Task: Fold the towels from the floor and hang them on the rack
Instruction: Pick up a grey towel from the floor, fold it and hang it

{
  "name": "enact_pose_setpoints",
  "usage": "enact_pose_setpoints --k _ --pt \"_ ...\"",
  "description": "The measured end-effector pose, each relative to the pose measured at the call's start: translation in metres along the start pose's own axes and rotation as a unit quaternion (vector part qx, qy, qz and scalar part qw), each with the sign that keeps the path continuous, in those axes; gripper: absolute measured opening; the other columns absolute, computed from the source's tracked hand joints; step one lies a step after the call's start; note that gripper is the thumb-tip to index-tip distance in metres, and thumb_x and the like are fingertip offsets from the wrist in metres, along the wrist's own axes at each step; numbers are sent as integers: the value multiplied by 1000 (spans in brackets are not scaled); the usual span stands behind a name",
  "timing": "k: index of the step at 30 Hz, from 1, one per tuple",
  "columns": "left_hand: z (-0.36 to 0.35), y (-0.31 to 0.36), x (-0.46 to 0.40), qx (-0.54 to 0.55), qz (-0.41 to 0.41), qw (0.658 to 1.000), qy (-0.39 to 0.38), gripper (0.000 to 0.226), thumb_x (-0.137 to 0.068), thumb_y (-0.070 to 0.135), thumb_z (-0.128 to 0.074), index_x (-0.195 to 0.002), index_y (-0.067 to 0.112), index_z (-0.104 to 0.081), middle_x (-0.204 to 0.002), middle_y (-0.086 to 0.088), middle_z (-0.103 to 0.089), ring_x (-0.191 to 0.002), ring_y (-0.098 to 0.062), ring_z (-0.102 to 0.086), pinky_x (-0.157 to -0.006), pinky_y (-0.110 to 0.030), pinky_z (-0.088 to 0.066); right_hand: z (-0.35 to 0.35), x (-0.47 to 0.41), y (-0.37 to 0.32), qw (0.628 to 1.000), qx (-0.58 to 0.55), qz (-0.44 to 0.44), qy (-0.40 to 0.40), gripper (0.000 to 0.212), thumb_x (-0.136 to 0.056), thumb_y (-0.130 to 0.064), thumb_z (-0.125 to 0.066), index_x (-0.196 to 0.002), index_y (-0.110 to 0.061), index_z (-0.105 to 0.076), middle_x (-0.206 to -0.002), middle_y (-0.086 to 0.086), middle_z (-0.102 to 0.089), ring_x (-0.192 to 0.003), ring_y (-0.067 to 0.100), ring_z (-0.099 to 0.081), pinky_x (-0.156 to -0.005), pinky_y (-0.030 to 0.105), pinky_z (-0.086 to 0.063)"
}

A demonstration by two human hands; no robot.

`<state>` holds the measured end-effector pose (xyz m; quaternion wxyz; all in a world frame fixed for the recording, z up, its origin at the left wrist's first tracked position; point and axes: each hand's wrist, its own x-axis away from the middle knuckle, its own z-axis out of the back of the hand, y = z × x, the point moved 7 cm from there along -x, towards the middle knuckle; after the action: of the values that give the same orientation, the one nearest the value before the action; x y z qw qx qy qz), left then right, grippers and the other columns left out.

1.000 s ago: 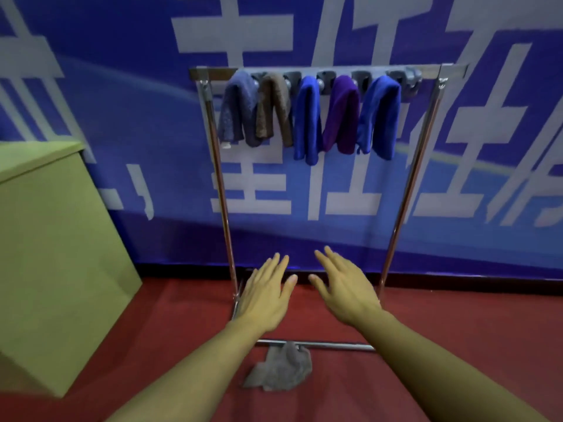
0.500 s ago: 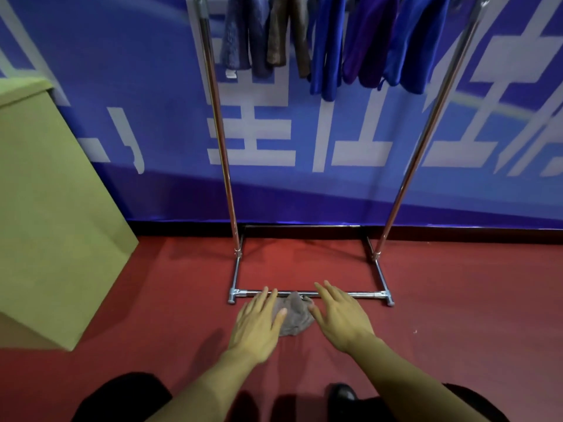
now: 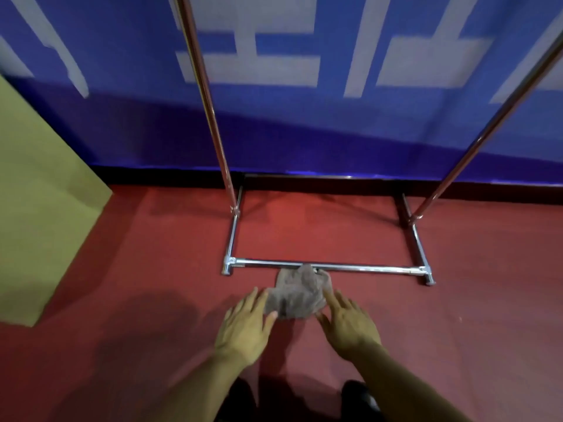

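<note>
A crumpled grey towel lies on the red floor, touching the front bar of the metal rack's base. My left hand is just left of the towel, fingers spread, fingertips at its edge. My right hand is just right of it, fingers apart, also at its edge. Neither hand holds the towel. The rack's two uprights rise out of the top of the view; its top bar and the hung towels are out of view.
A yellow-green box stands on the floor at the left. A blue banner with white characters covers the wall behind the rack. My dark shoes show at the bottom edge.
The view has tilted down, so the hung towels have left the frame. Both hands have lowered from in front of the rack to either side of the grey towel.
</note>
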<state>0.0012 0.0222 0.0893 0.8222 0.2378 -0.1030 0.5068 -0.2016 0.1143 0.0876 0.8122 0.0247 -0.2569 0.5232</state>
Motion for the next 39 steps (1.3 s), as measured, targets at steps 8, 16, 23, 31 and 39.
enact_pose_setpoints --k 8,16,23,31,39 --pt "-96 -42 -94 103 96 989 -52 65 -104 49 -38 -159 17 -24 -164 -7 -28 -149 -26 -29 -122 -36 -22 -75 -99 35 998 -42 -27 -39 67 -101 -54 -38 -159 -29 -18 -165 6 -26 -141 33 -40 -110 42 -39" --pt "-132 -63 -154 229 193 954 10 48 -91 54 -61 -119 15 -67 -118 -10 -66 -117 -32 -60 -96 -35 -47 -120 -158 57 957 -238 -168 4 49 -96 -46 -55 -133 -13 -52 -124 20 -62 -117 40 -58 -94 43 -48" --pt "-136 -50 -158 227 181 957 7 27 -86 46 -73 -79 21 -67 -95 -4 -62 -96 -22 -58 -86 -28 -44 -129 -157 45 961 -229 -154 -15 28 -91 -37 -64 -105 -13 -71 -104 16 -74 -101 36 -67 -81 40 -55" --pt "-134 -32 -121 459 262 845 -84 25 -93 37 -69 -82 15 -63 -89 -9 -69 -82 -25 -67 -70 -32 -56 -79 -125 12 963 -246 -89 59 25 -95 -34 -62 -97 -10 -61 -102 13 -64 -94 37 -63 -74 38 -46" --pt "-67 -2 -92 580 241 775 -71 54 -81 66 -66 -117 26 -67 -115 1 -72 -106 -22 -68 -86 -41 -59 8 -81 -41 943 -315 20 109 21 -95 -35 -64 -98 -15 -57 -98 1 -65 -87 23 -65 -75 36 -49"
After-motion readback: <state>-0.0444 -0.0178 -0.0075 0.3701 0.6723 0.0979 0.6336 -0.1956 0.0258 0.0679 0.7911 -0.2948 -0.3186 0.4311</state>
